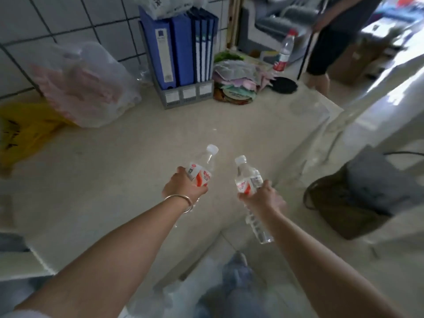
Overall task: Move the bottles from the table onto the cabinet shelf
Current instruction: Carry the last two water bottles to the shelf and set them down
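My left hand [183, 187], with a silver bangle on the wrist, grips a clear water bottle [203, 171] with a red-and-white label and white cap, held above the pale table [114, 180]. My right hand [261, 198] grips a second clear bottle [247, 180] of the same kind around its middle, tilted, its base pointing down past the table's front edge. A third bottle [284, 51] with a red cap and red label stands upright at the table's far right. No cabinet shelf is recognisable in this blurred view.
Blue binders [181, 47] stand in a grey rack at the back by the tiled wall. A clear plastic bag [89, 86] and a yellow bag [25, 129] lie on the left. Folded cloths [236, 83] and a black disc [284, 84] sit beyond. A person [330, 35] stands far right; a bag on a chair [358, 191] is on the right.
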